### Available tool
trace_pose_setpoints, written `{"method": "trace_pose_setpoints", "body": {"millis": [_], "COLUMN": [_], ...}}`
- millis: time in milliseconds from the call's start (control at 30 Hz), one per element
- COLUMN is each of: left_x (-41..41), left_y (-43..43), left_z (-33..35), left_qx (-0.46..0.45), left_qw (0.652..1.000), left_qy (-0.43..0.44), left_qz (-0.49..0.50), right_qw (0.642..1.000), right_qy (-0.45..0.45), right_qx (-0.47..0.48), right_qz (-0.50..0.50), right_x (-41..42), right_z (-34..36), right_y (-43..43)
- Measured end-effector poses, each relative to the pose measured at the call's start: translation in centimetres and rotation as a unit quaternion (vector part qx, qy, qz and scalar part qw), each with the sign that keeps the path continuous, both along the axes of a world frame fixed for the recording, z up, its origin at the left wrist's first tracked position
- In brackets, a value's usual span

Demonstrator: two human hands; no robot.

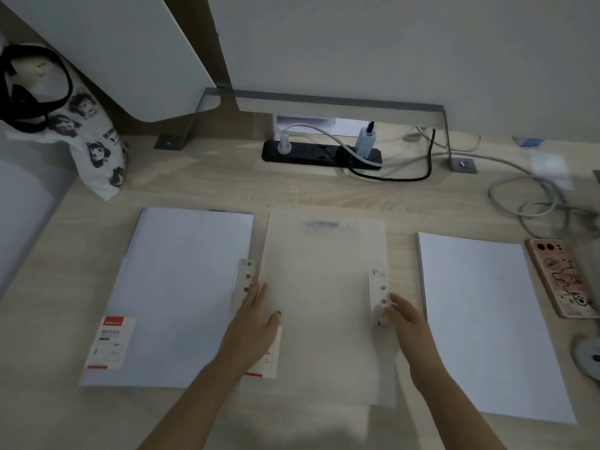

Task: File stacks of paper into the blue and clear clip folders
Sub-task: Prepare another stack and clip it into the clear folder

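Dim light over a pale wood-grain desk (324, 190), white wall panels behind. At the back, a black power strip (321, 154) with plugs and a white charger in it, cables trailing off to the right. Far left, a white tote bag (94, 138) printed with cartoon faces, black straps looped on top.

Three flat things in a row at the front. On the left, the blue clip folder (175, 297), closed, a red-and-white label near its lower left corner, a metal clip (243, 284) along its right edge. In the middle, the clear clip folder (324, 303), frosted and see-through, its own metal clip (379, 297) on the right edge. To the right, apart from both folders, a white paper stack (487, 323), squared and lying flat. Just beside that stack, a phone in a pink cartoon case (561, 277), face down.

Left hand (256, 323) open, palm down, flat on the clear folder's left edge, fingertips touching the blue folder's clip. Right hand (406, 319) open, fingers spread loosely, tips at the clear folder's clip; gripping or merely touching, cannot tell.
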State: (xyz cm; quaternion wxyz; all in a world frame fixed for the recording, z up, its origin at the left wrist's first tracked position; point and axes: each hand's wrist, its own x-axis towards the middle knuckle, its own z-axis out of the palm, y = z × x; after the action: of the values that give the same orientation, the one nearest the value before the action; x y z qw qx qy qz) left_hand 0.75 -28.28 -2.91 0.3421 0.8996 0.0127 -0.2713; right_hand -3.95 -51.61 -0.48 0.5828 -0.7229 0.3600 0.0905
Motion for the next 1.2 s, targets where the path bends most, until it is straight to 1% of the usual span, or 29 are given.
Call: {"method": "trace_pose_setpoints", "body": {"millis": [67,133,200,267,333,367,433,533,667,767,833,867,900,933,967,1000,1033,1067,1100,1167,1200], "left_x": [0.6,1.3,1.6,2.0,2.4,2.5,2.9,4.0,4.4,3.9,4.1,4.1,4.3,4.5,4.6,4.7,4.9,5.0,5.1,4.9,4.5], "left_y": [-0.4,-0.3,-0.1,0.4,1.0,1.4,2.2,4.1,7.8,11.9,14.1,15.1,16.1,17.0,18.0,18.9,19.4,19.9,20.2,20.2,20.1], "left_z": [0.6,1.4,2.2,3.3,4.9,5.9,7.9,10.1,11.5,10.8,10.2,9.7,9.2,8.6,7.9,7.3,6.6,5.7,4.8,3.3,2.6], "left_qx": [-0.060,-0.139,-0.179,-0.213,-0.279,-0.324,-0.384,-0.432,-0.423,-0.436,-0.443,-0.436,-0.419,-0.398,-0.378,-0.360,-0.340,-0.315,-0.291,-0.234,-0.221], "left_qw": [0.995,0.979,0.966,0.955,0.938,0.925,0.908,0.894,0.901,0.886,0.875,0.875,0.880,0.887,0.894,0.902,0.908,0.913,0.914,0.910,0.905], "left_qy": [0.054,0.117,0.160,0.182,0.182,0.175,0.153,0.100,0.055,0.048,0.044,0.038,0.031,0.023,0.020,0.021,0.022,0.016,0.006,-0.007,0.002], "left_qz": [0.052,0.091,0.097,0.096,0.095,0.090,0.068,0.057,0.084,0.148,0.190,0.206,0.222,0.234,0.239,0.239,0.244,0.259,0.283,0.341,0.363], "right_qw": [0.999,0.996,0.990,0.980,0.969,0.967,0.964,0.947,0.929,0.916,0.912,0.913,0.911,0.903,0.885,0.858,0.829,0.807,0.795,0.787,0.783], "right_qy": [-0.007,-0.039,-0.078,-0.121,-0.146,-0.148,-0.148,-0.136,-0.094,-0.063,-0.032,-0.013,0.009,0.032,0.053,0.073,0.091,0.099,0.102,0.099,0.100], "right_qx": [0.045,0.068,0.102,0.155,0.197,0.199,0.173,0.154,0.151,0.103,0.071,0.048,0.006,-0.062,-0.141,-0.218,-0.274,-0.310,-0.327,-0.342,-0.349], "right_qz": [-0.025,-0.050,-0.053,-0.031,0.017,0.053,0.139,0.248,0.324,0.382,0.402,0.405,0.413,0.423,0.441,0.459,0.479,0.494,0.500,0.504,0.505], "right_x": [0.2,0.2,0.1,0.2,0.7,1.1,1.8,3.2,4.6,5.6,6.2,6.5,6.8,7.0,7.1,7.1,6.9,6.7,6.5,6.3,6.2], "right_z": [1.8,4.1,6.5,8.5,9.8,10.2,10.4,10.0,7.8,5.5,3.9,2.8,1.8,0.7,-0.4,-1.4,-2.2,-2.9,-3.4,-3.7,-3.9], "right_y": [-0.4,-0.7,-0.3,1.1,3.4,4.9,7.7,12.1,16.1,17.6,17.7,17.5,17.4,17.1,16.8,16.4,15.9,15.6,15.3,15.0,14.9]}}
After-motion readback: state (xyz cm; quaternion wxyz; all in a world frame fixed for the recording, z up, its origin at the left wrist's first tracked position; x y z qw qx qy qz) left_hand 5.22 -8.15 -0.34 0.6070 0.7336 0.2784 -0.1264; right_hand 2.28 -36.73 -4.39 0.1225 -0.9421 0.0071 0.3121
